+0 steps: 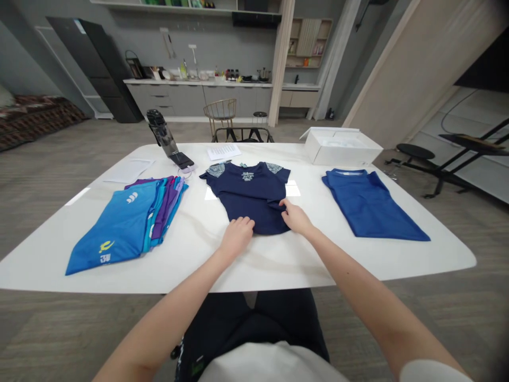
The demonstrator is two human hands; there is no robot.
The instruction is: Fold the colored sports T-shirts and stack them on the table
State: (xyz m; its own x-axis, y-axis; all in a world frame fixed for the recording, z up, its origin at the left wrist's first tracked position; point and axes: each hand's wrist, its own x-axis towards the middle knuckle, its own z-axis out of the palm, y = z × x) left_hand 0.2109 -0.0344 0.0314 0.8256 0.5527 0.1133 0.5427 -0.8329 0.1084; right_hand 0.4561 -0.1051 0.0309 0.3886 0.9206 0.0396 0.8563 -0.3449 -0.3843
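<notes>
From the head view, the navy shirt (250,196) lies flat mid-table (278,260), collar away, long axis running straight out from the person. Both hands sit at its near hem: left hand (236,233) curled narrow on the hem's left, right hand (295,216) pinching a fold on its right edge, slightly farther up.

both hands (237,234) (295,216) on navy shirt (250,195), white table (278,260)

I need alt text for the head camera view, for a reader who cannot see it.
Both hands rest on the near hem of a navy T-shirt spread on a white table: left hand, right hand. Stacked blue and purple shirts lie left, a folded blue shirt right.
</notes>
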